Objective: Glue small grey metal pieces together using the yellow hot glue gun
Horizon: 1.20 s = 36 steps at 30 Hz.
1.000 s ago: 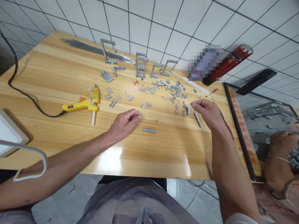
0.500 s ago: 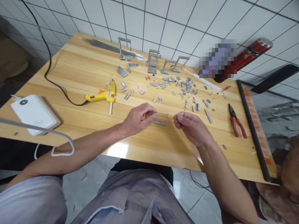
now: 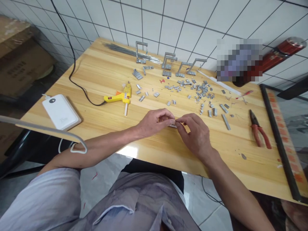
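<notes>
My left hand and my right hand meet fingertip to fingertip just above the table near its front edge. Both are closed in a pinch; what lies between the fingertips is too small and covered to name. Under the fingers a short grey strip shows in part on the wood. Beyond my hands lie many small grey pieces, heaped and scattered. A longer grey strip rests to the right.
A yellow glue gun lies left, its black cord trailing off. Grey frames stand at the back beside thin metal rods. Red-handled pliers and a black-edged panel are right. A white power bank sits far left.
My right hand has moved in to meet my left hand over the short grey strip. The camera view has turned, so the table things appear shifted to the right.
</notes>
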{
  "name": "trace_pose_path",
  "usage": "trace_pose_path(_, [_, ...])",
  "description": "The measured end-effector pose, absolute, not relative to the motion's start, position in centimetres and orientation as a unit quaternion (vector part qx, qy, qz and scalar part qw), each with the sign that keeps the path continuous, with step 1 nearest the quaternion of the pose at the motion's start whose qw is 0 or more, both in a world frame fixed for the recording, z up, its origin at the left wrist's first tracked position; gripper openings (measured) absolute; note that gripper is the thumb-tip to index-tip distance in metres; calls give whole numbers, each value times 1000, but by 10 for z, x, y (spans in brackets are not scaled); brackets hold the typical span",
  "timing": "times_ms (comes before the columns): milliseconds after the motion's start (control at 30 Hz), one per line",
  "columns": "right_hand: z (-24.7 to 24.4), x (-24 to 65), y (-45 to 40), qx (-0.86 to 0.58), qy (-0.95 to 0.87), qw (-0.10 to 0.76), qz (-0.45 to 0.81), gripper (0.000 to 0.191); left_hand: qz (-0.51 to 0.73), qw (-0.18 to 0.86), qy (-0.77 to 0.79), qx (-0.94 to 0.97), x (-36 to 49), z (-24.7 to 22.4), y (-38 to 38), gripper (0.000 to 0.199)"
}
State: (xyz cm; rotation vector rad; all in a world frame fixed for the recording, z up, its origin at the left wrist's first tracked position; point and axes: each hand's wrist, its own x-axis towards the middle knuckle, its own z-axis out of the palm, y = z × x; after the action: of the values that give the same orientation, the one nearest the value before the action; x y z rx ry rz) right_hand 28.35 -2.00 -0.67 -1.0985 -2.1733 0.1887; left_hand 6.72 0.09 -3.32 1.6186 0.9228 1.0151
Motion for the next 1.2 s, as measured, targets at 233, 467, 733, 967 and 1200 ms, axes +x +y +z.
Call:
trace_pose_path(233, [-16,280,-1,-379,-850,366,-3,6,458,605,366,539,71,-38,8,40])
trace_pose_path(467, [-23,278,7,-332,-853,404,-7,13,472,605,364,528,70,-35,8,39])
trace_pose_path(733, [-17,276,3,-333,-835,427,96,11,436,591,401,548,65,-22,-3,35])
trace_pose_path(967, [-17,280,1,-373,-804,437,154,9,390,492,423,653,66,-3,-6,34])
trace_pose_path(1200, [-19,291,7,-422,-781,444,117,13,233,39,574,784,-24,15,21,36])
